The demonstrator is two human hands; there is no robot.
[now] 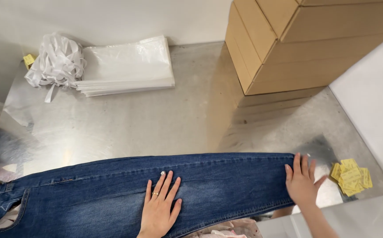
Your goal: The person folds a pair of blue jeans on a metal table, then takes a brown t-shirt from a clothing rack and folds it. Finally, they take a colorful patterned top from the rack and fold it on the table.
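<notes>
We see our left hand lying flat, palm down, fingers spread, a ring on one finger. Well to its right, our right hand presses flat too, fingers fanned forward.

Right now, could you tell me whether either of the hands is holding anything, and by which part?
Nothing is gripped: the left hand lies flat on the jeans mid-leg, the right hand flat at the hem end.
</notes>
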